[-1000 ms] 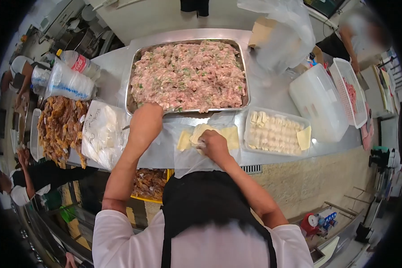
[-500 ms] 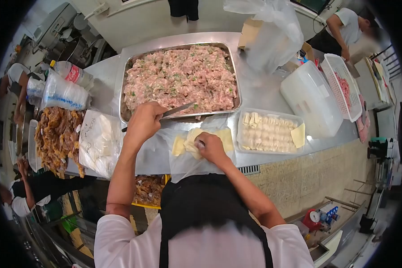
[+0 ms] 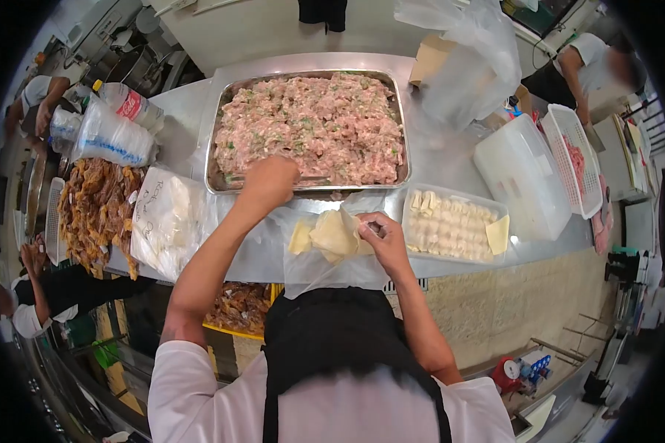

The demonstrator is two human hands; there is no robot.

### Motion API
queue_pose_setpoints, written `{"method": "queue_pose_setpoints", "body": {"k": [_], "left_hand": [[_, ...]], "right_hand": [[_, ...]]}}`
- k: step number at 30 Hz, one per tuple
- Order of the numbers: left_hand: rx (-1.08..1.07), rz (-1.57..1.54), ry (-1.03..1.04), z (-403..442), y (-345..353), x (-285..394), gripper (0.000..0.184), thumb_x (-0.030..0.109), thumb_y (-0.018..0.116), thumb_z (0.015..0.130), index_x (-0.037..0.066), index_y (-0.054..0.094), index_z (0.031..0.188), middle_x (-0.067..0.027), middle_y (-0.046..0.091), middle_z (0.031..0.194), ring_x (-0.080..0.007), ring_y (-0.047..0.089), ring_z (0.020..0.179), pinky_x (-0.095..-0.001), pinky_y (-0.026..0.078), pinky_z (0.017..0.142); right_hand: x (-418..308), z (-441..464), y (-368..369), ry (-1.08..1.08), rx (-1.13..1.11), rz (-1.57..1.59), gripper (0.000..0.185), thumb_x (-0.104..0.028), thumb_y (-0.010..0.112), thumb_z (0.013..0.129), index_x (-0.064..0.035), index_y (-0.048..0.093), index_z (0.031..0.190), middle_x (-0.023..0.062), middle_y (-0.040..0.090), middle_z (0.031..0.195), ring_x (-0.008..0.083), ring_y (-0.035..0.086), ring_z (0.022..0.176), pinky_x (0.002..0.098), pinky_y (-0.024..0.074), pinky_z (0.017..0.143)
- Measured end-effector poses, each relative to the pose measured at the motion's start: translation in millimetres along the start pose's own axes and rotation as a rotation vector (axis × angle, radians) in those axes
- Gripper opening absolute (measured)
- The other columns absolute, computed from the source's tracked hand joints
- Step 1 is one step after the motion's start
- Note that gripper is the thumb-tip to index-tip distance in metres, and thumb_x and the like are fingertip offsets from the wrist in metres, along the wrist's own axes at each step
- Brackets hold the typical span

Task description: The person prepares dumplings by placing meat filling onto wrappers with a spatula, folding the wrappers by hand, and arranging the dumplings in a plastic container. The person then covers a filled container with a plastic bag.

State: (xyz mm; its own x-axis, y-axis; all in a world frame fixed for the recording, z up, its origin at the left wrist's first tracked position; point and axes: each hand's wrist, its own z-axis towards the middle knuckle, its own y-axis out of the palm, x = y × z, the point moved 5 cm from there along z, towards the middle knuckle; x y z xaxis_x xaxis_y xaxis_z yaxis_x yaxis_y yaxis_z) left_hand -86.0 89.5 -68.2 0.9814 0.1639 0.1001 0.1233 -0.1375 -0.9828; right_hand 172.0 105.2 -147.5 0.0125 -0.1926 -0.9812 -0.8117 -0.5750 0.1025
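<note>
My left hand is closed around a narrow metal spreading knife, over the near edge of a steel tray. The knife's blade lies low against minced meat flecked with green, which fills the tray. My right hand pinches the right edge of a thin pale dough wrapper. That wrapper sits above more yellowish wrappers on a clear plastic sheet. Just right of this hand, a clear plastic box holds rows of filled dumplings and one loose flat wrapper.
To the left are brown cooked meat pieces, a white plastic bag, bagged cups and a bottle. On the right stand a translucent tub and a white basket. Other people work at both sides.
My left hand has moved up over the tray, and the knife now meets the meat. My right hand has shifted right, and the wrapper in it is spread wider.
</note>
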Motion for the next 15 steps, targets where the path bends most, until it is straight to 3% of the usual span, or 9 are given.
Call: {"method": "queue_pose_setpoints", "body": {"k": [5, 7, 9, 12, 15], "left_hand": [[-0.052, -0.085, 0.145, 7, 2, -14, 0.023, -0.001, 0.064, 0.068, 0.005, 0.075, 0.088, -0.0163, 0.069, 0.082, -0.0377, 0.067, 0.083, -0.0445, 0.053, 0.072], [-0.01, -0.466, 0.313, 11, -2, -25, 0.027, 0.0, 0.066, 0.07, 0.006, 0.076, 0.094, -0.0155, 0.07, 0.084, -0.0361, 0.066, 0.081, -0.0419, 0.052, 0.071], [0.007, -0.478, 0.293, 7, -8, -33, 0.029, 0.002, 0.064, 0.072, 0.007, 0.076, 0.098, -0.0168, 0.07, 0.086, -0.036, 0.067, 0.082, -0.0427, 0.052, 0.072], [0.083, -0.443, 0.231, 2, -15, -32, 0.027, 0.003, 0.064, 0.071, 0.007, 0.076, 0.095, -0.0172, 0.07, 0.087, -0.0361, 0.067, 0.086, -0.0447, 0.052, 0.074], [0.078, -0.191, 0.132, 1, 1, -28, 0.024, 0.003, 0.065, 0.068, 0.006, 0.075, 0.089, -0.016, 0.069, 0.085, -0.037, 0.067, 0.087, -0.0463, 0.051, 0.074]], "right_hand": [[-8, -5, -4, 0.081, 0.015, 0.275, 0.013, -0.014, 0.068, 0.096, -0.0017, 0.065, 0.101, 0.0069, 0.067, 0.11, 0.0096, 0.061, 0.092, 0.026, 0.0503, 0.082], [-3, -8, -5, 0.138, 0.034, 0.335, 0.013, -0.014, 0.069, 0.096, -0.0019, 0.066, 0.1, 0.0074, 0.067, 0.111, 0.0093, 0.061, 0.092, 0.0258, 0.0506, 0.081], [-8, -9, -4, -0.021, 0.1, 0.107, 0.013, -0.014, 0.07, 0.095, -0.0017, 0.067, 0.098, 0.0066, 0.068, 0.107, 0.0086, 0.061, 0.09, 0.0259, 0.0516, 0.078], [-7, -11, 0, 0.021, 0.112, 0.119, 0.014, -0.013, 0.07, 0.095, 0.0004, 0.069, 0.099, 0.0055, 0.069, 0.102, 0.0083, 0.062, 0.086, 0.0255, 0.0526, 0.074], [-1, -7, 2, 0.008, 0.119, 0.085, 0.016, -0.012, 0.07, 0.095, 0.0023, 0.07, 0.102, 0.005, 0.07, 0.099, 0.0085, 0.062, 0.081, 0.0249, 0.053, 0.072]]}}
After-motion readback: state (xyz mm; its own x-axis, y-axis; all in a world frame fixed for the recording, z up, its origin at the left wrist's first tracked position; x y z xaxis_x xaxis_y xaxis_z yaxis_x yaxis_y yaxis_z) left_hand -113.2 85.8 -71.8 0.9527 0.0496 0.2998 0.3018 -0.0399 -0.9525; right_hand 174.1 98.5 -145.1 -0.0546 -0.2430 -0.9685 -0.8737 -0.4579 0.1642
